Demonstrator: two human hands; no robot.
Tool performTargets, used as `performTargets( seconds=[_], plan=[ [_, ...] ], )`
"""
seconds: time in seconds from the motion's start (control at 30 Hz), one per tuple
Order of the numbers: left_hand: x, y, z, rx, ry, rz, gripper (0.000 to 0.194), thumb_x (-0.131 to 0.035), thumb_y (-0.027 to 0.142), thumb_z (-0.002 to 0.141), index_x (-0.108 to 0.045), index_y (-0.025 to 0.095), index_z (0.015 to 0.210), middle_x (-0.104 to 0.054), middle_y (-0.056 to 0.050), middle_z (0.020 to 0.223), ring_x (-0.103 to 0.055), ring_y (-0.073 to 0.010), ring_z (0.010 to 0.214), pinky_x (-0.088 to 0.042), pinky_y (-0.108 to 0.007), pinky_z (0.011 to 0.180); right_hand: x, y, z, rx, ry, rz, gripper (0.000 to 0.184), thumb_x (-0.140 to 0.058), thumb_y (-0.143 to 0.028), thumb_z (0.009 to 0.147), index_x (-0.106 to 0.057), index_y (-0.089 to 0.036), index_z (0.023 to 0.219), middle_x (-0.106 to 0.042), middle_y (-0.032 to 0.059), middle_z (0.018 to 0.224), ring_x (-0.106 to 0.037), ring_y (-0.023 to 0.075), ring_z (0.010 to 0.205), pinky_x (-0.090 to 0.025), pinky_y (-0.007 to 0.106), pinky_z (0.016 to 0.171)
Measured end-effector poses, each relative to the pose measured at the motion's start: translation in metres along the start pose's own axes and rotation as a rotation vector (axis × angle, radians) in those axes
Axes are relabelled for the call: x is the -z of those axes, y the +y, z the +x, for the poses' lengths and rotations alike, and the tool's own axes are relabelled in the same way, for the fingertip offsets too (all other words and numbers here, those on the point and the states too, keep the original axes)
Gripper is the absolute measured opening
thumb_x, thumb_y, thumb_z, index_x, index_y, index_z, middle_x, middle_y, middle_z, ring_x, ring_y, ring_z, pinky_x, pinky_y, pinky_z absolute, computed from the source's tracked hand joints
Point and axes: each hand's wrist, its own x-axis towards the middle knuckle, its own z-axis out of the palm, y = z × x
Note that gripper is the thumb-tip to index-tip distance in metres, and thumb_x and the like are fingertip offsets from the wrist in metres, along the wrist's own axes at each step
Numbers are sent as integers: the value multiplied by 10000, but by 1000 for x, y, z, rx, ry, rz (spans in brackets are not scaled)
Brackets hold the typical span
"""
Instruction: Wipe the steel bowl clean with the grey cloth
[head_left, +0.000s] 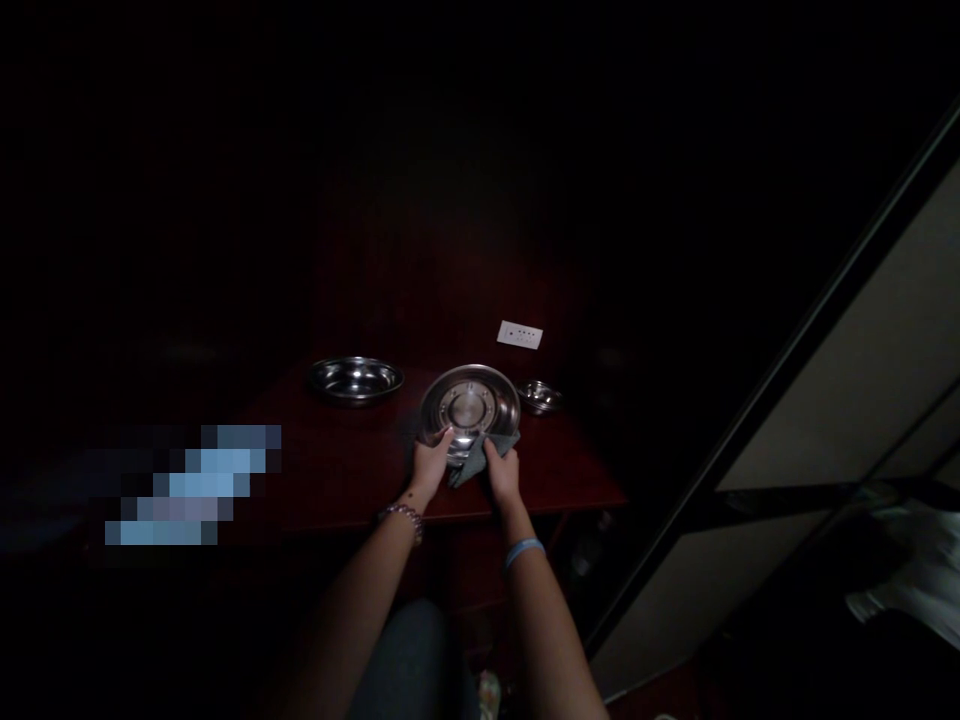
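Note:
A round, shallow stainless steel bowl point(478, 385) is tilted up over the red-brown table, its ringed centre facing me. My left hand point(431, 464) grips its lower left rim, thumb on the near face and fingers behind. In my right hand point(503, 470) is a grey cloth point(471, 462), pinched against the bowl's lower right rim. Part of the cloth hangs below the edge. Behind the rim the fingers of both hands are mostly hidden.
On the table point(330, 480) another shallow steel bowl point(357, 378) lies at the left. A smaller steel bowl point(541, 396) sits at the right, below a white wall socket point(520, 335). A dark-framed pale panel point(832, 380) slants along the right. Surroundings are very dark.

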Motion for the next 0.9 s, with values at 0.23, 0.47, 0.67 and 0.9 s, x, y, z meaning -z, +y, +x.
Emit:
performTargets(
  seconds=[0.23,0.47,0.67,0.9],
  plan=[
    [0,-2,2,0,1,23,180,-747,183,671,-729,122,839,-779,-115,918,-727,-239,944,-514,-438,1003,0,2,2,-6,0,-15,388,-695,-427,760,-760,-111,976,-780,122,1030,-720,251,965,-546,326,871],
    [1,-2,2,-2,24,46,157,-724,221,701,-725,131,830,-767,-90,840,-724,-213,844,-543,-400,925,0,2,1,8,-12,-7,398,-683,-428,769,-758,-111,996,-778,118,1046,-718,240,973,-536,320,898],
    [0,2,0,-3,23,61,145,-730,219,705,-728,128,817,-754,-72,771,-711,-200,768,-561,-353,824,0,3,2,0,-13,-22,413,-688,-437,765,-758,-105,1000,-777,123,1047,-716,245,980,-543,315,874],
    [0,2,0,-10,21,46,98,-719,180,709,-726,137,796,-763,-79,815,-717,-200,814,-546,-381,915,0,3,3,0,-12,-16,412,-687,-438,760,-760,-109,997,-778,120,1038,-719,246,978,-545,322,877]
  ],
)
